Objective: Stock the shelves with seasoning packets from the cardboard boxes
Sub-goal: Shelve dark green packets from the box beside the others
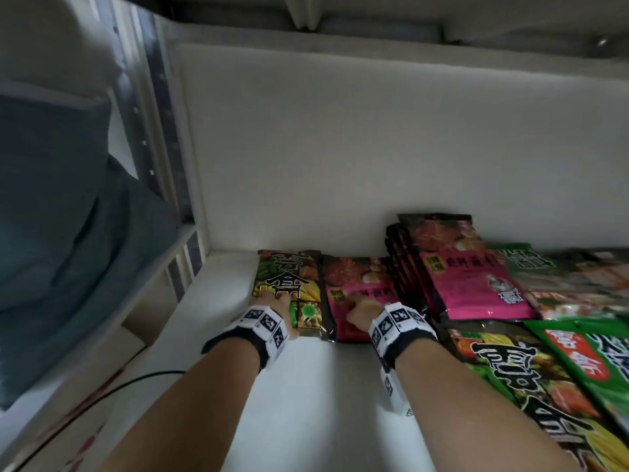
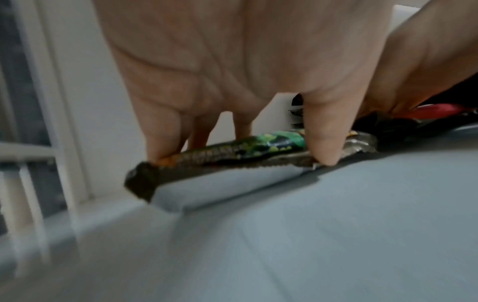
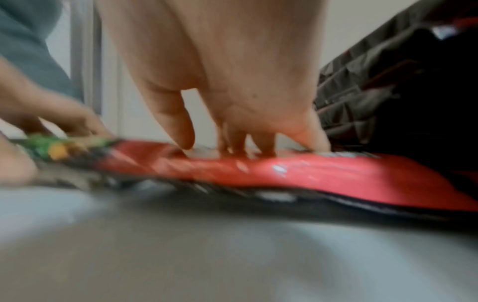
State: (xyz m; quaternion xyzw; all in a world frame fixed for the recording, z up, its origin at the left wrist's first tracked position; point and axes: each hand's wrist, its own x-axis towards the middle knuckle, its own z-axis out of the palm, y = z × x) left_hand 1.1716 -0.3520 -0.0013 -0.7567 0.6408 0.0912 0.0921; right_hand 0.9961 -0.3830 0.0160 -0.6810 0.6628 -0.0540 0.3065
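Two seasoning packets lie flat side by side at the back left of the white shelf (image 1: 306, 386). A green, yellow and black packet (image 1: 289, 277) is on the left and a red packet (image 1: 360, 284) on the right. My left hand (image 1: 272, 298) presses its straight fingers (image 2: 323, 143) onto the green packet (image 2: 232, 155), whose near left corner sits slightly raised. My right hand (image 1: 359, 306) rests its fingertips (image 3: 181, 130) on top of the red packet (image 3: 323, 175). Neither thumb is seen under a packet.
A stack of pink packets (image 1: 469, 277) stands just right of my right hand, with green packets (image 1: 561, 369) spread in front of it. A slotted shelf upright (image 1: 160, 131) and blue-grey cloth (image 1: 61, 216) are on the left, and a black cable (image 1: 136, 379) runs below.
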